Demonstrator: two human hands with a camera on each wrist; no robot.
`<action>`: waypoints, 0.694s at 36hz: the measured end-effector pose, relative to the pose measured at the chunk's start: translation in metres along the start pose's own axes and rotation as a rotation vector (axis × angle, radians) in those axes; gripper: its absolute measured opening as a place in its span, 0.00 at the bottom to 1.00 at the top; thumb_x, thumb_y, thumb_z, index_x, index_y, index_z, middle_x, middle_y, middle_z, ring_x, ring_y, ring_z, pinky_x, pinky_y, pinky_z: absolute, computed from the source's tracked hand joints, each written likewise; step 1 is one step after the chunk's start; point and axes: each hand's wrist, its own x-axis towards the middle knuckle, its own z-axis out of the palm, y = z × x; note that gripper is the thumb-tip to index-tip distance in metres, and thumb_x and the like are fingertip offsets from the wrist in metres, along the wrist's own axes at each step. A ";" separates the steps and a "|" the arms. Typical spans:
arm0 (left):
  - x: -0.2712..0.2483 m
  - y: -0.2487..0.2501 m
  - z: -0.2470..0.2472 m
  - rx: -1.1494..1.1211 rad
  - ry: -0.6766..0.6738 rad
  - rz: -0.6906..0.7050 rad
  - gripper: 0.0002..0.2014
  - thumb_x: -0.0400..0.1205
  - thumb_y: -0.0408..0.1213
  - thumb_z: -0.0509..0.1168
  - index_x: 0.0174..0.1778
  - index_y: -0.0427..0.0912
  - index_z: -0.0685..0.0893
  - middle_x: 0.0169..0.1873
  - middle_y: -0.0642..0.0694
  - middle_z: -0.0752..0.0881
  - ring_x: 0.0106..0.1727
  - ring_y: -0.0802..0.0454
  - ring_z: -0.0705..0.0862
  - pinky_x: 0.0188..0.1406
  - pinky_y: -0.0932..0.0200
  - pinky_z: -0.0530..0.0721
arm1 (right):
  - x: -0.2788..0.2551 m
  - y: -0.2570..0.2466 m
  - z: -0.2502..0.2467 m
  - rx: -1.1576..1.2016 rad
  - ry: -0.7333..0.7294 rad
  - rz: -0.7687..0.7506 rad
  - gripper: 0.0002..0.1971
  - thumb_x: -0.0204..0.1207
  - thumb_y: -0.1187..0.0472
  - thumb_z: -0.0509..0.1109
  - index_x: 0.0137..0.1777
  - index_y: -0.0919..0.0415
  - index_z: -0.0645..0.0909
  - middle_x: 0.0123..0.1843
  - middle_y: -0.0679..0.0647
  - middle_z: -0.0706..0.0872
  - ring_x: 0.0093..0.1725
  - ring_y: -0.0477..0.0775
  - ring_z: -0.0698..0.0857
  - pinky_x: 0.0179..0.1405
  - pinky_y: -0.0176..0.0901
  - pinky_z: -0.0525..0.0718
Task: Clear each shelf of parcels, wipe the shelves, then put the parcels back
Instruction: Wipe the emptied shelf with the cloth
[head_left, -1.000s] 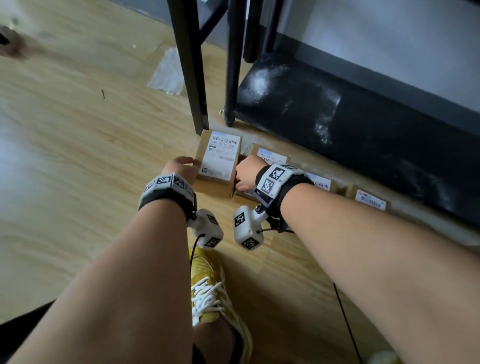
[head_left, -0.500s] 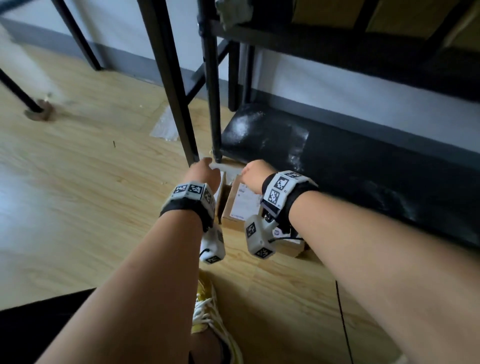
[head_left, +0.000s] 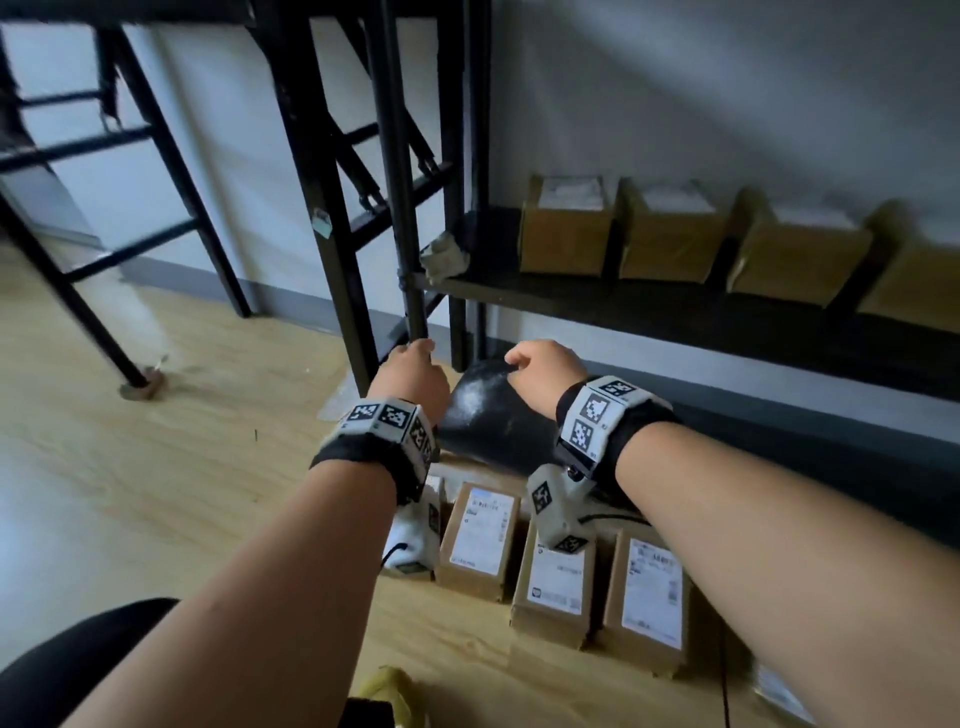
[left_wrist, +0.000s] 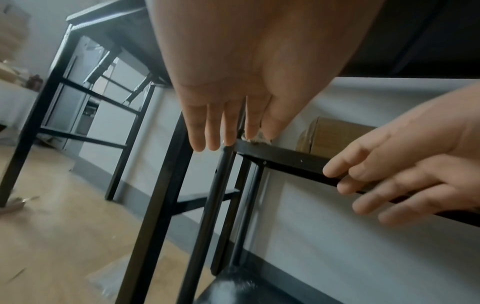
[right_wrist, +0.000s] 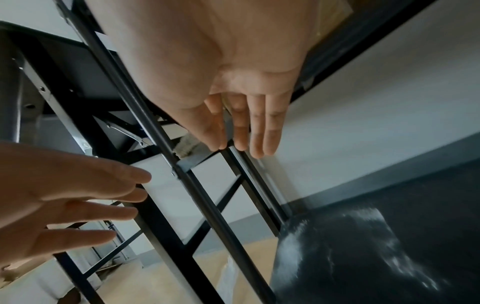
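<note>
Hands lifted off parcels (head_left: 480, 535); left hand (head_left: 410, 371), right hand (head_left: 545, 371) spread, empty, above them.

The room is dim, with soft daylight coming in low from the left and washing the wooden floor (head_left: 119, 467) pale there. The wall (head_left: 727, 104) carries a broad slanted shadow. The black bottom shelf (head_left: 498, 415) shows a whitish sheen where light catches it. Boxes (head_left: 670, 234) on the upper shelf smear with motion blur. Straight rack posts (head_left: 311, 182) bow toward the edges, and both wrist views are soft and grainy
</note>
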 end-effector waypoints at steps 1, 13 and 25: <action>0.003 0.002 -0.007 0.021 0.020 0.006 0.21 0.86 0.36 0.53 0.77 0.46 0.70 0.71 0.38 0.74 0.66 0.39 0.78 0.58 0.51 0.77 | 0.004 -0.005 -0.006 0.001 0.007 -0.020 0.16 0.81 0.64 0.63 0.68 0.56 0.80 0.68 0.56 0.83 0.66 0.59 0.81 0.65 0.46 0.77; 0.041 -0.010 -0.035 0.048 0.079 -0.009 0.19 0.86 0.36 0.53 0.74 0.41 0.71 0.71 0.38 0.72 0.67 0.38 0.76 0.61 0.49 0.75 | 0.088 -0.063 -0.020 0.003 0.132 -0.129 0.25 0.81 0.68 0.60 0.77 0.51 0.72 0.74 0.56 0.69 0.62 0.60 0.80 0.55 0.44 0.81; 0.067 -0.029 -0.011 -0.010 0.064 -0.012 0.21 0.85 0.37 0.54 0.76 0.49 0.70 0.67 0.42 0.75 0.62 0.40 0.79 0.50 0.55 0.74 | 0.157 -0.084 0.004 -0.112 0.072 -0.169 0.25 0.82 0.63 0.57 0.79 0.50 0.66 0.82 0.55 0.62 0.75 0.61 0.71 0.72 0.47 0.72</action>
